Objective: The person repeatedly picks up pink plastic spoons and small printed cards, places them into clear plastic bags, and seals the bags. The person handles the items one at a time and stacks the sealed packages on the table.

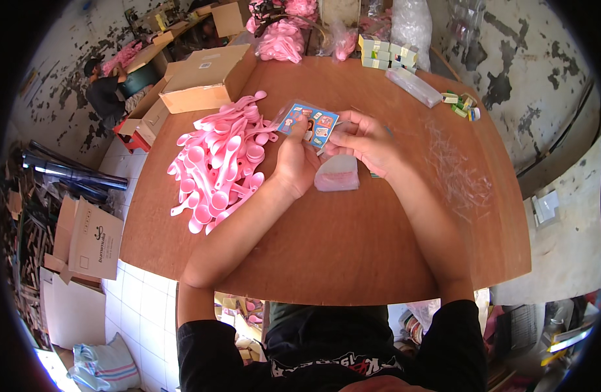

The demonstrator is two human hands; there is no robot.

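Observation:
A blue printed card (pixel 322 122) with small coloured pictures is held up over the middle of the table, with clear plastic film showing around it. My left hand (pixel 296 162) grips its left side, thumb on top. At the card's right edge, the fingers of my right hand (pixel 371 142) are closed on it; their tips are partly hidden. Just below the hands stands a stack of clear, round-topped plastic pieces (pixel 337 175) with a pinkish lower part. Left of my left hand lies a heap of pink plastic scoops (pixel 215 166).
A closed cardboard box (pixel 207 75) stands at the table's far left. Small boxes (pixel 386 53), a clear long case (pixel 413 87) and tape rolls (pixel 462 103) lie far right. Thin plastic strips (pixel 454 171) litter the wooden table (pixel 352 255). Another person (pixel 109 91) sits far left.

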